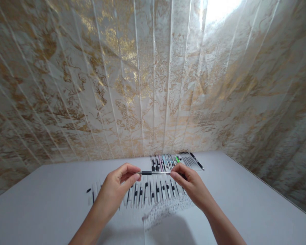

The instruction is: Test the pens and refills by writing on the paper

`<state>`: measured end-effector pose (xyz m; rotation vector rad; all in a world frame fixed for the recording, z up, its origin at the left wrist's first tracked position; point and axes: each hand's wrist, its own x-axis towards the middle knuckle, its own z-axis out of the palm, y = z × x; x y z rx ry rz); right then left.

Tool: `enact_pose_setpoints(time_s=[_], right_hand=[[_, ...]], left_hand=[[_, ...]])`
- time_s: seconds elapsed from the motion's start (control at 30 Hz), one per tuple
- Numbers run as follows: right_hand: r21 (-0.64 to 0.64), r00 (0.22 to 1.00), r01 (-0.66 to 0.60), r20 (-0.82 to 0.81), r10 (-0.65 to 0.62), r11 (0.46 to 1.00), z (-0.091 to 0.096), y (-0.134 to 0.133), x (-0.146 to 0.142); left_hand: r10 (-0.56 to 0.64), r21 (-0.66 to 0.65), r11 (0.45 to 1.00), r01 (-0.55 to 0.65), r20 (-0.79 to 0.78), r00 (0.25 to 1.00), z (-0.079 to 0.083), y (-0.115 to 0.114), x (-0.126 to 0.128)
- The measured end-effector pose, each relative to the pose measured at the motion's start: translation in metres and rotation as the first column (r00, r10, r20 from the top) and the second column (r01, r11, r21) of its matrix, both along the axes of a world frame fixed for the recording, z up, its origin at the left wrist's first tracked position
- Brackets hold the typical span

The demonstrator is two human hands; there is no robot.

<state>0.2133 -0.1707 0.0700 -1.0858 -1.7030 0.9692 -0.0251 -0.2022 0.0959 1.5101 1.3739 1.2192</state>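
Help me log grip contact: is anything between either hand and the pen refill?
Nothing visible. The left hand and right hand each pinch an end of the pen refill, held above the row of pens.

Home desk corner: marbled gold wall panels (153,85), white table (244,190), rows of pens (153,190).

Worktop (244,204) ran up to wall (153,85) behind. Row of pens (148,192) lay side by side at centre of worktop; second group of pens (172,160) behind it, against wall. Sheet of paper (165,209) lay in front of row. Single pen (154,173) held level above row, left hand (118,187) at left end, right hand (190,183) at right end.
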Motion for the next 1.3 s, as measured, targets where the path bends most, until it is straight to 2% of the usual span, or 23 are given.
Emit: enact_pose_setpoints(time_s=[0.1,0.23,0.4,0.57,0.7,0.8,0.87,0.93,1.0,1.07,1.13,1.17,1.23,1.3], right_hand=[[-0.04,1.0,-0.006,0.006,0.006,0.999,0.0,0.001,-0.001],[0.058,1.0,0.013,0.025,-0.014,0.998,0.005,-0.002,-0.001],[-0.003,0.999,0.004,0.035,-0.004,1.0,0.007,-0.003,-0.001],[0.072,0.999,0.011,0.039,-0.014,0.997,0.007,-0.003,0.001],[-0.015,0.999,-0.004,0.034,0.004,1.0,0.006,-0.003,0.002],[-0.124,0.985,-0.02,-0.17,-0.002,0.992,0.006,-0.004,-0.002],[-0.191,0.924,-0.071,-0.383,-0.007,0.979,0.006,-0.007,-0.008],[-0.228,0.872,-0.155,-0.488,0.025,0.961,0.004,-0.01,-0.017],[-0.233,0.882,-0.165,-0.47,0.038,0.958,0.002,-0.014,-0.024],[-0.194,0.903,-0.052,-0.427,-0.037,0.98,0.001,-0.018,-0.029],[-0.135,0.91,0.076,-0.396,-0.124,0.988,0.001,-0.023,-0.031],[-0.126,0.921,0.086,-0.369,-0.127,0.988,0.002,-0.025,-0.032],[-0.182,0.957,0.009,-0.283,-0.061,0.983,0.004,-0.031,-0.035],[-0.262,0.977,-0.088,-0.211,0.032,0.961,0.006,-0.035,-0.041]], left_hand=[[-0.015,0.001,1.0,0.015,0.012,1.0,0.0,0.0,0.001],[-0.014,-0.009,1.0,0.014,0.024,1.0,-0.002,0.0,0.001],[-0.023,-0.006,1.0,0.023,0.023,0.999,-0.003,-0.001,0.002],[-0.025,-0.014,1.0,0.026,0.031,0.999,-0.003,0.001,0.003],[-0.028,0.007,1.0,0.028,0.01,1.0,-0.002,0.0,0.001],[-0.028,0.002,1.0,0.028,0.032,0.999,-0.001,-0.001,0.006],[-0.056,-0.026,0.998,0.06,0.119,0.991,-0.004,-0.004,0.017],[-0.107,-0.065,0.99,0.128,0.265,0.958,-0.012,-0.008,0.035],[-0.113,-0.111,0.978,0.175,0.424,0.898,-0.024,-0.014,0.058],[-0.081,-0.179,0.957,0.228,0.591,0.802,-0.038,-0.022,0.079],[-0.064,-0.291,0.88,0.375,0.71,0.701,-0.05,-0.028,0.093],[-0.058,-0.304,0.849,0.432,0.759,0.649,-0.055,-0.03,0.097],[-0.057,-0.298,0.809,0.507,0.818,0.572,-0.061,-0.03,0.101],[-0.069,-0.276,0.798,0.536,0.841,0.536,-0.064,-0.028,0.099]])
